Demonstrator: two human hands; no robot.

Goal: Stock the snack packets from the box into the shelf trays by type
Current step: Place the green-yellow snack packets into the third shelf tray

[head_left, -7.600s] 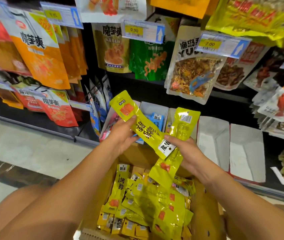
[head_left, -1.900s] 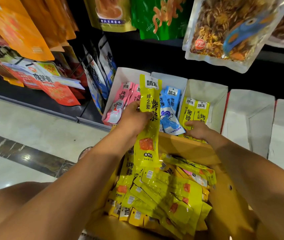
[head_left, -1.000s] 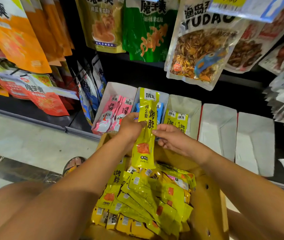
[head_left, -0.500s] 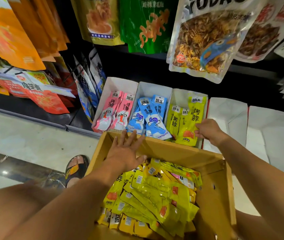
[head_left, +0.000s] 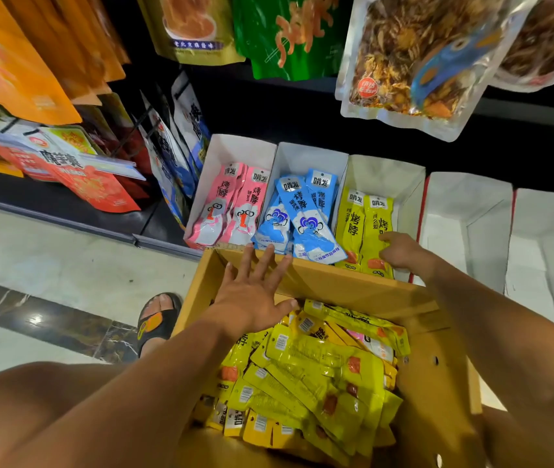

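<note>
Nearest, the cardboard box is seen heaped with yellow packets, so most of the stocking is judged to be still ahead. Over the box's far left corner the left hand is held flat with its fingers spread and nothing in it. A second ago a yellow packet was being held upright there between both hands. That packet is now laid in the yellow tray, just past the box's far edge, beside the yellow ones already there.

The right hand is laid on the stocked yellow packets at the tray's front right corner. Its fingertips touch the top one, but whether it is pinched or only pressed flat cannot be told. One transfer is therefore judged complete, and a fresh pick from the box is expected.

Left of that tray, blue packets and pink packets are kept apart in their own trays.
</note>
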